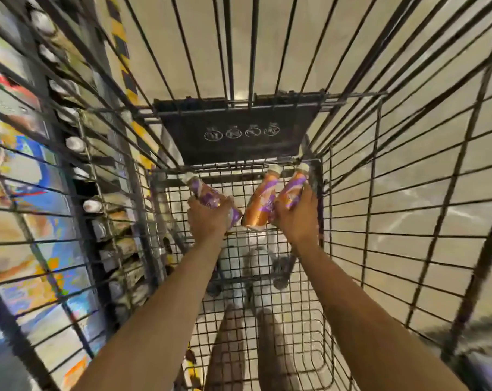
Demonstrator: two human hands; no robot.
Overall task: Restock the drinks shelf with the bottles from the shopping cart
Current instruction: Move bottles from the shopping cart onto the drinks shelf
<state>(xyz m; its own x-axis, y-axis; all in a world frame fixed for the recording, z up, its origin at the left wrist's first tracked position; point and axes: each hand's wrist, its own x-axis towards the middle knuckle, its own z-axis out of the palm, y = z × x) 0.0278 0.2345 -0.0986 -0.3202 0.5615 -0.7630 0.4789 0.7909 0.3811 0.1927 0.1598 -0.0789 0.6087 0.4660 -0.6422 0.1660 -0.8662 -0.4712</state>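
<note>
Both my arms reach down into the wire shopping cart [380, 221]. My left hand [208, 218] is closed around a purple and white bottle [203, 193] lying at the far end of the cart floor. My right hand [298, 218] grips a purple and orange bottle [294, 189] near the far right corner. Between the two hands lies an orange bottle [260, 204] with a pale cap, touching my right hand's fingers. The drinks shelf [78, 153] runs along the left, outside the cart's wire wall, with a row of white-capped bottles.
A dark plastic child-seat flap [236, 131] hangs on the cart's far wall. Yellow and black hazard tape [123, 60] marks the floor by the shelf. Colourful packaging [21, 193] fills the far left. Pale tiled floor shows through the wire mesh.
</note>
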